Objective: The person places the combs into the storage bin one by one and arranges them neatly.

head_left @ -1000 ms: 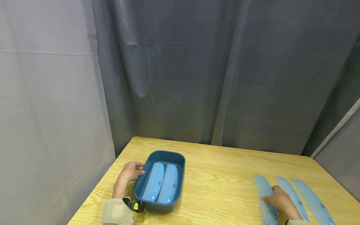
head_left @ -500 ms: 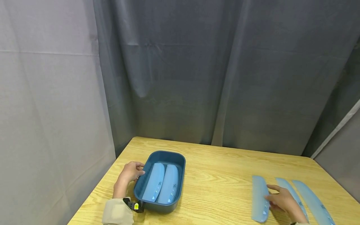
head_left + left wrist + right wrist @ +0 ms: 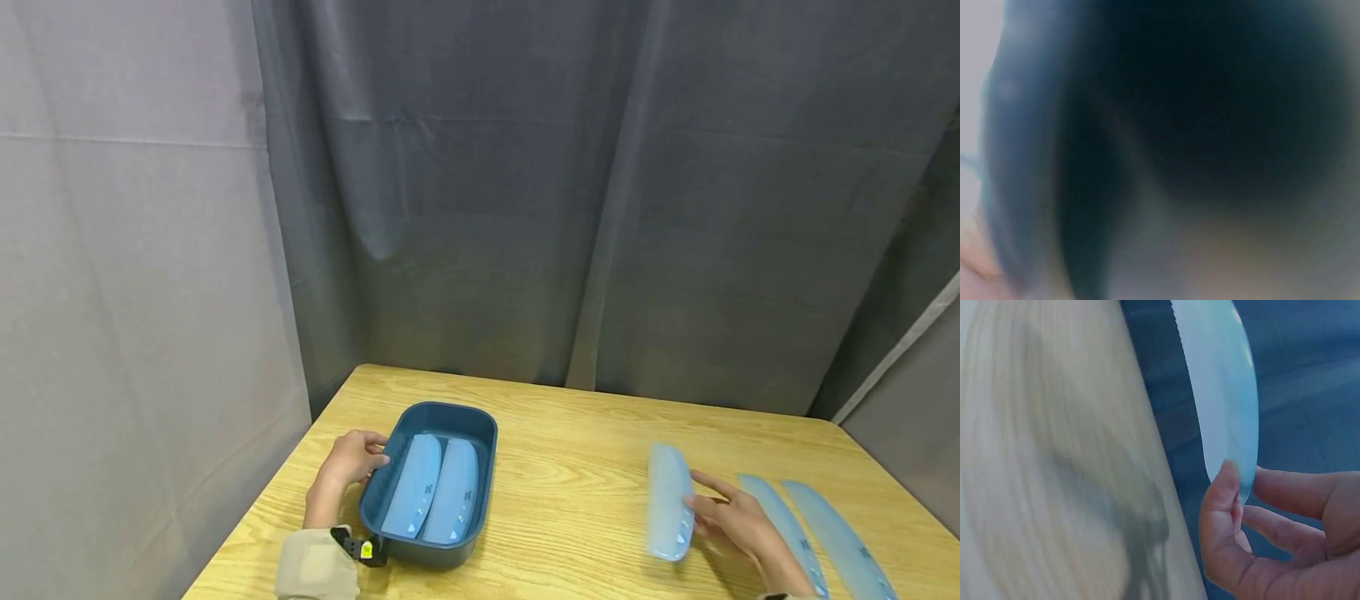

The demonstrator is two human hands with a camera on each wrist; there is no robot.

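A dark blue tray sits on the wooden table at the left, with two light blue curved strips lying side by side in it. My left hand grips the tray's left rim. My right hand pinches a third light blue strip by its near end and holds it raised on edge above the table; the right wrist view shows thumb and fingers on the strip. The left wrist view is a dark blur.
Two more light blue strips lie flat near the table's right front corner. Grey curtains close off the back and both sides. Bare wood lies between the tray and the right hand.
My right hand has lifted the leftmost strip off the table, tipped it on edge and carried it a little left. The left hand and tray have stayed put.
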